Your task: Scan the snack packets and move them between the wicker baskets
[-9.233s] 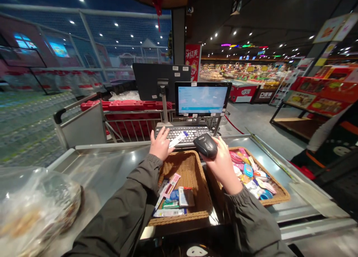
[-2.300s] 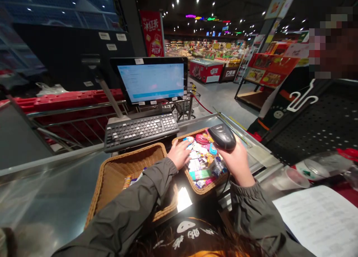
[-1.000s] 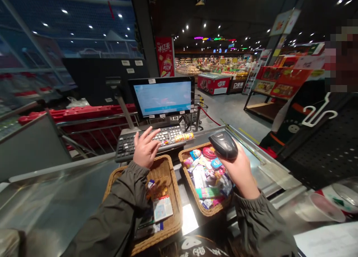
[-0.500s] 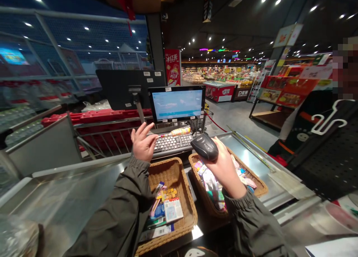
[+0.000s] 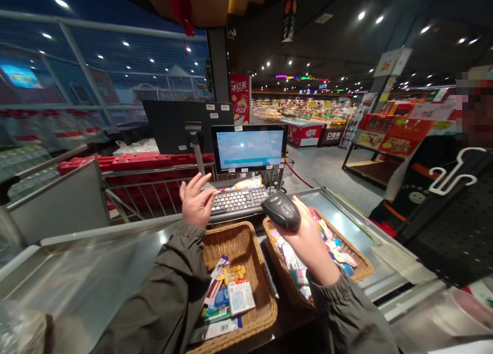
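Two-handed: gripping a black scanner (image 5: pixel 283 210) in the right hand (image 5: pixel 307 234), towards five o'clock from the view's centre; pinching a colourful packet (image 5: pixel 248 183) by its end in the left hand (image 5: pixel 197 201), at eight o'clock, pointing it towards three o'clock over the far edge of the keyboard (image 5: pixel 239 202).

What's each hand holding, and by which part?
Left hand: colorful packet, pinched at its narrow left end. Right hand: black scanner, apparently by its handle, which the hand hides.
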The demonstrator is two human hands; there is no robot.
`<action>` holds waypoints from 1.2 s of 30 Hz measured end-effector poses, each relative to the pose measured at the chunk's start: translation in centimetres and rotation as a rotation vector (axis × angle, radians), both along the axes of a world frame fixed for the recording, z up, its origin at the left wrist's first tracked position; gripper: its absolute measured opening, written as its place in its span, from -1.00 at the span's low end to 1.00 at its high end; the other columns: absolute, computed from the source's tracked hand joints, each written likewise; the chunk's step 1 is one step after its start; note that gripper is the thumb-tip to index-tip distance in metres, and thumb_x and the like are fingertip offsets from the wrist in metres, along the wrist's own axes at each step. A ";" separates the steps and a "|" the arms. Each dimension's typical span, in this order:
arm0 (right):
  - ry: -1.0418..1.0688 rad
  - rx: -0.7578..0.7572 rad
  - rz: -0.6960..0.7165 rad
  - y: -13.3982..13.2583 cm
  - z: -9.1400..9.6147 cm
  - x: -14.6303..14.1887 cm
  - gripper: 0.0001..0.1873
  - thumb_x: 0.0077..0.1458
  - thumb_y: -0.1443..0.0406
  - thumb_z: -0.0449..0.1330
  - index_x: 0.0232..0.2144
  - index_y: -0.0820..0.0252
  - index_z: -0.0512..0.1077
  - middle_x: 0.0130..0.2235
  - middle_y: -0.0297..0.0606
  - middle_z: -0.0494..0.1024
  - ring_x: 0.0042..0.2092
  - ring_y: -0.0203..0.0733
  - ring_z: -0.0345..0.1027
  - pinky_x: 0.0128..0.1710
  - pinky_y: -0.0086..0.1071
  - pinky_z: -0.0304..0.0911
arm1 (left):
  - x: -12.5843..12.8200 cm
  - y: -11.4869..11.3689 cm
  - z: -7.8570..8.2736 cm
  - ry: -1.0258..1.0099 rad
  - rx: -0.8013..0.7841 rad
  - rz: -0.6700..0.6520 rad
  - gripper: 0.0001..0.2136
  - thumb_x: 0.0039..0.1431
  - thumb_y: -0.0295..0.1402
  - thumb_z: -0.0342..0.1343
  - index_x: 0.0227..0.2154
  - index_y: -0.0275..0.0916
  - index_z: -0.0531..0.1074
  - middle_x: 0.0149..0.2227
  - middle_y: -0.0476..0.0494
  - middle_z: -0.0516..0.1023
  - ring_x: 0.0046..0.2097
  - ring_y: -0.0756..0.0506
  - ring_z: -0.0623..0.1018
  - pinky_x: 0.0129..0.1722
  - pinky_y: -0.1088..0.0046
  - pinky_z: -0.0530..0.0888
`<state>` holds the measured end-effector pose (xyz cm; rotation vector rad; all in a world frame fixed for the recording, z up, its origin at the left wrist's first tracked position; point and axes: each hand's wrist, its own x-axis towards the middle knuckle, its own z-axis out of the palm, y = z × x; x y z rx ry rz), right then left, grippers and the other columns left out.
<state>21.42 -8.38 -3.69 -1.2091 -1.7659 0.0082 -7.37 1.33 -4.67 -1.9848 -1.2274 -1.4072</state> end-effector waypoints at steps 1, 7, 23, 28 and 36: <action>-0.008 0.004 -0.001 0.0 0.0 -0.1 -0.61 0.07 0.12 0.26 -0.05 0.09 0.47 0.02 -0.09 0.54 0.18 0.17 0.32 0.22 0.14 0.17 | 0.0 0.0 0.0 -0.002 -0.002 0.002 -0.79 0.31 -0.24 0.04 -0.34 -0.13 0.56 0.16 -0.13 0.48 0.27 -0.24 0.34 0.32 -0.03 0.03; 0.012 0.027 -0.007 0.0 0.0 -0.4 -0.60 0.06 0.14 0.26 -0.04 0.12 0.46 0.03 -0.09 0.54 0.13 0.14 0.37 0.20 0.10 0.22 | -0.5 -0.3 -0.1 -0.002 -0.025 0.016 -0.77 0.31 -0.23 0.03 -0.35 -0.13 0.56 0.15 -0.14 0.49 0.27 -0.23 0.34 0.32 -0.03 0.02; 0.065 -0.102 0.069 0.6 -1.2 -1.5 -0.54 0.06 0.14 0.25 0.01 0.15 0.44 0.04 -0.10 0.53 0.13 0.07 0.35 0.19 0.04 0.20 | -4.2 -2.7 -3.3 0.092 -0.182 0.104 -0.76 0.29 -0.22 0.03 -0.40 -0.12 0.55 0.14 -0.15 0.50 0.25 -0.25 0.36 0.30 -0.10 0.01; 0.108 -0.147 0.104 0.6 -1.3 -2.1 -0.53 0.03 0.14 0.27 0.00 0.14 0.44 0.05 -0.10 0.52 0.12 0.07 0.36 0.16 0.03 0.23 | -6.0 -3.8 -6.2 0.187 -0.310 0.120 -0.77 0.27 -0.28 0.05 -0.43 -0.11 0.57 0.15 -0.15 0.49 0.26 -0.27 0.34 0.30 -0.15 -0.06; 0.123 -0.198 0.172 0.7 -1.9 -3.3 -0.52 -0.02 0.17 0.28 -0.02 0.17 0.44 0.06 -0.04 0.51 0.15 0.12 0.34 0.19 0.05 0.19 | -7.3 -5.6 -10.6 0.320 -0.553 0.136 -0.78 0.21 -0.37 0.07 -0.50 -0.16 0.55 0.13 -0.20 0.51 0.24 -0.32 0.37 0.23 -0.32 0.01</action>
